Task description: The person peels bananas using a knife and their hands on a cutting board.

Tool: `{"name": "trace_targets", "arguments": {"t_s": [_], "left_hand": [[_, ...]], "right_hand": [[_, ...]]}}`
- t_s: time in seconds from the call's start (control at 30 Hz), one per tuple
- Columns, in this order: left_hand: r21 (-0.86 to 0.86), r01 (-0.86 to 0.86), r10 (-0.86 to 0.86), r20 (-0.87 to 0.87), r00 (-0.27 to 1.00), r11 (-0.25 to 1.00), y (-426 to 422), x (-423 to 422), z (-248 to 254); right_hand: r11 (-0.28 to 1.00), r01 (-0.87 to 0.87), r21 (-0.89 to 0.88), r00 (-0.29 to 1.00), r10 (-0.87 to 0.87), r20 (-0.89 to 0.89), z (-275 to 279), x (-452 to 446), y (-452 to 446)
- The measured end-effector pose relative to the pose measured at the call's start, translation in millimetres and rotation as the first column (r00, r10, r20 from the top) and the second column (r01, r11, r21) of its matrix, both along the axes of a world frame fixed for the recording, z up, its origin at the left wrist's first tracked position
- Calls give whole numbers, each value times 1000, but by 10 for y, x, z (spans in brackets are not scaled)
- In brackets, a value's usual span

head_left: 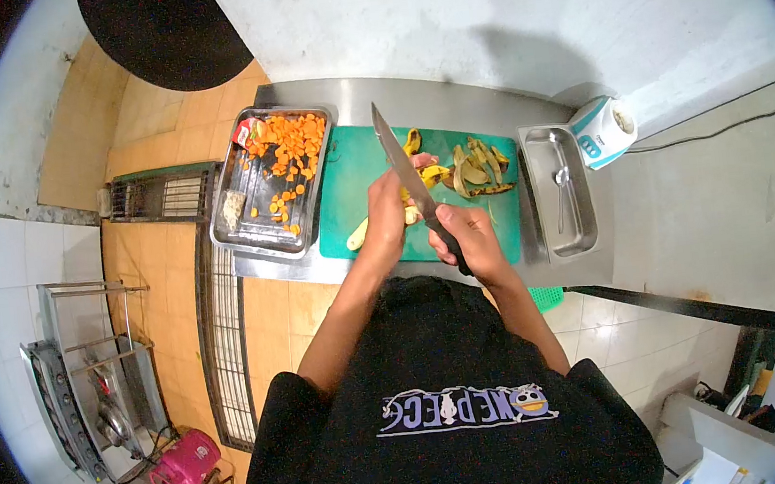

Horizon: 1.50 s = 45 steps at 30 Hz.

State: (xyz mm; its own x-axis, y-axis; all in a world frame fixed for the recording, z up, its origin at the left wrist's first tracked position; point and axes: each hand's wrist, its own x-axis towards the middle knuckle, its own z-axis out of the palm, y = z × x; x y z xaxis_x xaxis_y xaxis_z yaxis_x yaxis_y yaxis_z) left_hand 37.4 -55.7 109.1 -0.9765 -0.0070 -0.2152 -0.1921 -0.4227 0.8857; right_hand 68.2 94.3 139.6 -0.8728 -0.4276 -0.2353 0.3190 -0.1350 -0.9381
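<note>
My right hand (470, 238) is closed around the black handle of a large kitchen knife (406, 164). Its long blade points up and to the left, crossing in front of my left hand (388, 212). That hand is closed on a yellow banana (437, 175), partly hidden behind the blade. Beneath both hands lies a green cutting board (336, 186). A peeled banana (359, 236) rests near the board's lower left, partly covered by my left hand. Another yellow banana piece (413, 140) is at the far edge. Banana peels (479, 168) are heaped on the board's right side.
Left of the board, a metal tray (323, 168) holds orange carrot pieces (294, 143), a red packet (249, 134) and a pale chopped heap (233, 209). To the right are a small metal pan (576, 239) with a spoon (562, 191) and a white-and-teal appliance (605, 132) by the wall.
</note>
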Motion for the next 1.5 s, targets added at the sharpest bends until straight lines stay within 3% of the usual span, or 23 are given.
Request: {"name": "trace_targets", "arguments": {"t_s": [0.27, 0.47, 0.53, 0.63, 0.77, 0.83, 0.97, 1.03, 1.17, 1.27, 1.33, 1.5], "left_hand": [[1, 60, -60, 84, 995, 998, -50, 18, 150], [43, 35, -36, 26, 999, 998, -23, 28, 56], [112, -13, 7, 48, 999, 994, -1, 11, 133], [124, -1, 4, -19, 1000, 992, -30, -3, 17], [129, -7, 8, -9, 1000, 992, -50, 16, 38], [156, -42, 52, -62, 997, 987, -34, 3, 4], [73, -20, 24, -63, 998, 997, -65, 19, 27], [-55, -82, 73, -151, 986, 995, -59, 29, 71], [-44, -78, 71, -151, 986, 996, -65, -4, 37], [-106, -83, 69, -130, 989, 991, -53, -11, 104], [-79, -87, 75, -144, 987, 993, -37, 2, 154], [-106, -39, 27, -109, 994, 994, -71, 6, 170]], "right_hand": [[999, 37, -23, 997, -36, 73, 20, -20, 9], [997, -66, 28, 996, 68, -55, 35, -7, 23], [978, -148, 150, 966, 175, -190, 48, -15, 66], [951, -110, 290, 923, 206, -325, 85, -3, 35], [884, -76, 462, 882, 276, -383, 94, -20, 14], [939, -17, 344, 865, 186, -466, 25, -20, -2], [932, -24, 361, 855, 206, -476, 35, -36, 13], [920, 17, 391, 813, 214, -541, 38, -36, 6], [920, 37, 390, 806, 203, -556, -7, -24, 11], [951, 23, 308, 870, 132, -474, -122, 1, 5], [999, -26, 28, 982, 31, -187, -150, 30, -5], [999, -7, -50, 991, 0, -131, -88, 46, -31]]}}
